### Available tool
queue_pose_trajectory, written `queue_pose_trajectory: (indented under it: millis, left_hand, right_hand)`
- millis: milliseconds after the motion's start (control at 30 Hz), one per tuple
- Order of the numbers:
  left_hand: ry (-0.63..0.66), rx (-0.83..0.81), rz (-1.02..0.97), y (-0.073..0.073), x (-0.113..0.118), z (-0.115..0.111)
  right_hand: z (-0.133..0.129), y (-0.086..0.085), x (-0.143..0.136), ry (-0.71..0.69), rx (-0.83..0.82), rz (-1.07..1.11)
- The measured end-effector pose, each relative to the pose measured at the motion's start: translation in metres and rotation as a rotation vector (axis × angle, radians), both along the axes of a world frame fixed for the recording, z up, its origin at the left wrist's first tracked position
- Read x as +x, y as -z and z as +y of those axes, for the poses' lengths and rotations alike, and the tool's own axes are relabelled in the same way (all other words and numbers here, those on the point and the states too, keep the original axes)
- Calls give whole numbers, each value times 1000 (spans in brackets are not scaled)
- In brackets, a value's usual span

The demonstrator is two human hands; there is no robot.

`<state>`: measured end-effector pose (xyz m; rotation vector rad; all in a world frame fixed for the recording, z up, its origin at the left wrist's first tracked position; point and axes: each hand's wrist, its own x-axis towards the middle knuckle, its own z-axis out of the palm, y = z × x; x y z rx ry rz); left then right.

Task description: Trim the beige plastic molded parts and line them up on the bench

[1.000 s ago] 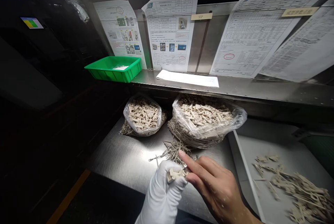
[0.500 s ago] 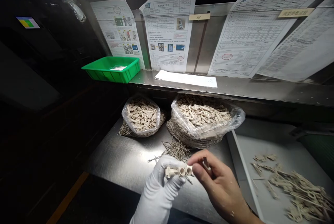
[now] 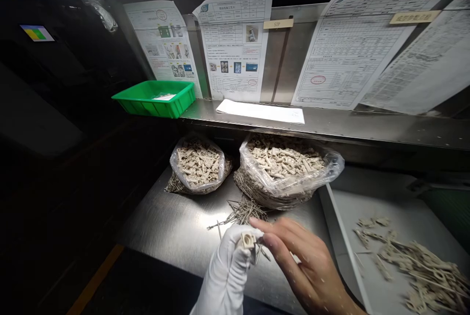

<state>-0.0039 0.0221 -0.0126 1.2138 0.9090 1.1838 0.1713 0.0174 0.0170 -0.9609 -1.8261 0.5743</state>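
Observation:
My left hand (image 3: 224, 268), in a white glove, pinches a small beige plastic part (image 3: 248, 240) between thumb and fingers, its square socket end turned toward me. My bare right hand (image 3: 306, 261) is right beside it, thumb and forefinger at the part's right side against the glove's fingertips. The right fingers are curled; a pale bit shows below them, but I cannot make out what they hold. Just beyond the hands, a pile of thin beige sprue sticks (image 3: 247, 211) lies on the metal table (image 3: 176, 229).
Behind the pile stand a smaller bag (image 3: 222, 170) and a larger bag (image 3: 286, 190), both clear plastic and full of beige parts. To the right, a grey tray (image 3: 340, 222) holds sprues and parts. A green bin (image 3: 157, 107) and folded white paper (image 3: 260, 111) rest on the shelf.
The beige part has been turned in my left hand, so its square end faces me instead of its side. My right forefinger has reached further left over the part.

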Motion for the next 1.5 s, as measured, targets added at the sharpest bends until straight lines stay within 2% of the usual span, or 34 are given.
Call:
queue_pose_trajectory:
  millis: [133,200,300,433,533,633,733,833,933,1033,1100,1133,1200,1300,1400,1500]
  left_hand:
    - [-101,33,55,-8,3,-8]
    - [-151,88,112,-12,4,-16]
    - [-169,179,167,-13,5,-21]
    - [-187,284,206,-8,0,-17]
    - [-127,276,204,-10,-6,-14]
    - [-4,137,160,-16,-9,-14]
    - [60,54,121,-21,-10,-17]
    - [97,-6,81,-24,-9,-19]
    - [124,-58,64,-26,-7,-17]
    - [82,-55,69,-26,-2,-8]
    - [43,-57,57,-24,2,-2]
    - [30,-63,50,-23,3,1]
    - [3,-68,41,-23,4,1]
    - [-78,-113,27,-27,3,-8]
    - [-119,-204,-41,-32,3,-19]
    - [-119,-265,-83,-36,5,-23]
  right_hand:
    - [-2,-2,-5,91,-145,102]
    - [-3,-1,-7,126,-161,131]
    - [-2,1,-6,153,-65,104]
    - [0,-1,-3,129,64,44]
    - [1,-7,0,64,116,-3]
    - [4,-15,2,9,132,-1]
    - [6,-20,3,-24,100,20]
    - [6,-20,6,-41,3,42]
    - [6,-17,8,-59,-273,85]
    - [9,-12,8,-151,-586,212]
    - [12,-9,8,-199,-649,264]
    - [14,-8,8,-186,-625,253]
    - [17,-9,10,-65,-490,177]
    - [19,-16,18,111,-156,14]
    - [17,-30,27,102,159,-205]
    - [15,-47,31,59,394,-450]
